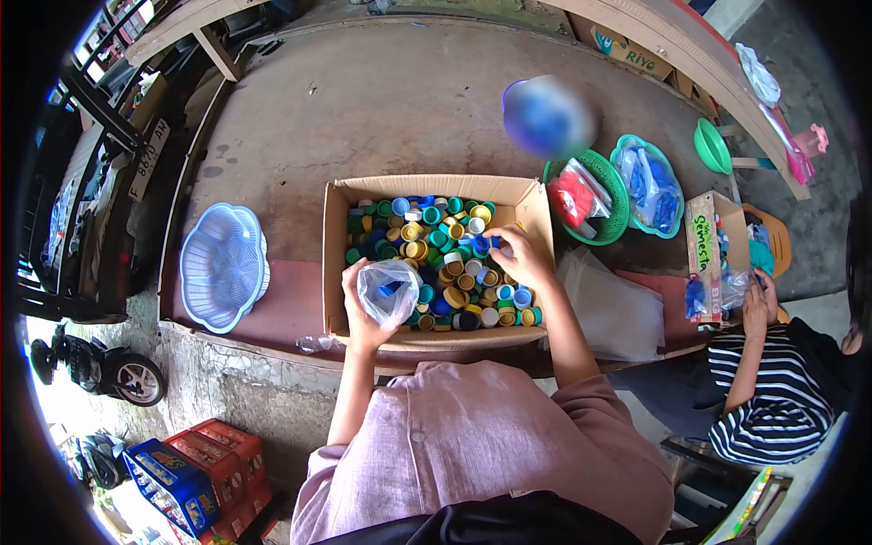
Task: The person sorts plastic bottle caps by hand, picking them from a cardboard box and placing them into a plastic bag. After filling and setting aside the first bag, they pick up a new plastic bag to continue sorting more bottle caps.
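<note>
A cardboard box (536, 218) in front of me holds several bottle caps (436, 245) in green, blue, yellow and white. My left hand (361, 313) holds a clear plastic bag (389, 289) with a few blue caps inside, over the box's near left corner. My right hand (520, 254) reaches into the right side of the box, its fingertips pinching a blue cap (493, 242) among the pile.
A pale blue basket (222, 265) lies left of the box. A green basket (610, 186) and a teal basket (647, 186) with filled bags sit behind right. Clear bags (618, 313) lie beside the box. A person in a striped shirt (772, 400) works at the right.
</note>
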Available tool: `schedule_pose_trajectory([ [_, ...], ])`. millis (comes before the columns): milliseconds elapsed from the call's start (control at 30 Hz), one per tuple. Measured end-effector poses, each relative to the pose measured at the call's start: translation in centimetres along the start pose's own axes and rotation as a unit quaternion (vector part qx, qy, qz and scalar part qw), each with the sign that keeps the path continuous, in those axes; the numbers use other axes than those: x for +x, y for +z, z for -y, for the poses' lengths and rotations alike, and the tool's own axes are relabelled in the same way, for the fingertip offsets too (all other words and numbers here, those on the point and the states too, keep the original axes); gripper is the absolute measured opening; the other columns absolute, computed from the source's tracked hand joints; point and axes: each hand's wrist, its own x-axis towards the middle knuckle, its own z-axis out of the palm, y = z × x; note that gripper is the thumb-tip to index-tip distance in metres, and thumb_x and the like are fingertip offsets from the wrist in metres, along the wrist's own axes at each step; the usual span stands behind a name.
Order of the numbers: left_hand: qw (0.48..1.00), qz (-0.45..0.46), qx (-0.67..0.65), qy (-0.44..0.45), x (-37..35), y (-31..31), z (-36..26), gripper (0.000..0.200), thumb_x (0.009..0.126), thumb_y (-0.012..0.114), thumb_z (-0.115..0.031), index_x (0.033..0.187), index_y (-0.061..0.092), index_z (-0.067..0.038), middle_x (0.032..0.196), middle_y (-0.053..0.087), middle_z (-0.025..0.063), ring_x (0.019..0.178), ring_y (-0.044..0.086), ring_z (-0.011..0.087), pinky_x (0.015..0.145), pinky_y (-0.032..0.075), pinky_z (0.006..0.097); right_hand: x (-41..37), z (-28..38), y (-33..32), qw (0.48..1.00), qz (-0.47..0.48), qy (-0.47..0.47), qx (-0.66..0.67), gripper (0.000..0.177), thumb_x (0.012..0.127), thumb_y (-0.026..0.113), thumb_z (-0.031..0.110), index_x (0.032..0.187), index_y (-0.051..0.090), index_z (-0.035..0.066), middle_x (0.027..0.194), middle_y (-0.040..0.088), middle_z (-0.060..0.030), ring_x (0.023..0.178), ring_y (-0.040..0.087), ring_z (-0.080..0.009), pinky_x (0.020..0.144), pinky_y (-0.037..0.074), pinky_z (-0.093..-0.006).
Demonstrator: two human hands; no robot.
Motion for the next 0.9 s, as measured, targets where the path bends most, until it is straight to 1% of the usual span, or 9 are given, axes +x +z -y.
schedule_pose_trajectory([
  [67,1.000,0.001,-0.001,-0.005,0.0,0.0,-0.1,0.084,0.057,0.076,-0.011,0.125,0.027,-0.001,0.110,0.047,0.0150,0.098,0.052,0.0231,0.087,0.042,0.0342,-0.2,-0.7,0.3,0.979,0.036,0.036,0.197,0.021,0.082,0.054,0.006,0.104,0.054,0.005,0.095,0.056,-0.0059,0.084,0.057,-0.0123,0.067,0.046,-0.0245],
  [333,1.000,-0.008,-0.003,-0.008,-0.2,0.1,0.5,0.085,0.055,0.080,-0.017,0.123,0.031,-0.002,0.107,0.044,0.0158,0.096,0.051,0.0272,0.083,0.042,0.0363,-0.8,0.8,1.6,0.784,-0.046,0.078,0.614,0.021,0.086,0.043,0.012,0.105,0.050,0.006,0.096,0.055,-0.0081,0.075,0.051,-0.0139,0.069,0.041,-0.0226],
  [467,0.999,-0.004,-0.022,-0.026,-0.2,0.1,0.2,0.085,0.055,0.080,-0.018,0.123,0.031,-0.003,0.107,0.044,0.0157,0.096,0.051,0.0273,0.083,0.042,0.0363,-0.6,-1.0,2.2,0.802,-0.061,0.083,0.588,0.019,0.087,0.049,0.013,0.105,0.050,0.006,0.093,0.057,-0.0053,0.075,0.051,-0.0094,0.069,0.042,-0.0217],
  [633,0.999,-0.009,-0.020,-0.023,-0.2,0.2,0.3,0.085,0.055,0.080,-0.018,0.123,0.031,-0.003,0.107,0.044,0.0156,0.096,0.051,0.0274,0.083,0.042,0.0364,-0.4,-0.4,2.1,0.893,-0.157,0.073,0.416,0.031,0.084,0.059,0.012,0.112,0.049,0.004,0.088,0.060,-0.0033,0.072,0.051,-0.0075,0.063,0.043,-0.0192],
  [667,1.000,-0.010,-0.020,-0.021,-0.1,0.2,0.3,0.085,0.055,0.080,-0.018,0.123,0.031,-0.003,0.107,0.044,0.0156,0.096,0.051,0.0274,0.083,0.042,0.0364,-0.6,-1.6,2.2,0.947,-0.141,0.107,0.269,0.031,0.083,0.061,0.013,0.112,0.053,0.004,0.091,0.060,-0.0046,0.073,0.051,-0.0080,0.063,0.044,-0.0204],
  [700,1.000,-0.008,-0.016,-0.019,-0.1,0.2,0.3,0.085,0.055,0.080,-0.017,0.123,0.031,-0.003,0.107,0.044,0.0156,0.096,0.051,0.0274,0.083,0.042,0.0364,-0.5,-0.5,2.2,0.963,-0.242,-0.030,0.117,0.029,0.081,0.063,0.013,0.108,0.058,0.006,0.089,0.058,-0.0046,0.071,0.051,-0.0089,0.060,0.043,-0.0218],
  [767,1.000,-0.006,-0.011,-0.016,-0.1,0.1,0.3,0.085,0.055,0.080,-0.017,0.123,0.031,-0.003,0.107,0.044,0.0156,0.097,0.051,0.0274,0.083,0.042,0.0364,-0.7,1.0,1.4,0.964,-0.259,-0.049,0.043,0.030,0.082,0.062,0.017,0.110,0.057,0.007,0.079,0.056,-0.0023,0.065,0.048,-0.0045,0.057,0.040,-0.0194],
  [867,1.000,0.008,0.005,-0.005,-0.2,0.0,0.3,0.085,0.058,0.077,-0.011,0.125,0.027,-0.001,0.109,0.046,0.0143,0.099,0.052,0.0231,0.087,0.043,0.0345,-1.0,2.0,1.1,0.962,-0.252,0.092,0.046,0.031,0.083,0.060,0.015,0.112,0.055,0.005,0.079,0.054,-0.0016,0.066,0.047,-0.0061,0.058,0.040,-0.0198],
  [900,1.000,0.009,0.009,0.011,-0.2,-0.1,0.3,0.085,0.057,0.078,-0.010,0.125,0.027,-0.002,0.111,0.045,0.0146,0.100,0.051,0.0233,0.087,0.043,0.0347,-0.7,0.0,2.7,0.936,-0.309,0.036,0.163,0.037,0.083,0.060,0.014,0.116,0.050,0.002,0.083,0.056,-0.0033,0.066,0.047,-0.0065,0.061,0.040,-0.0202],
])
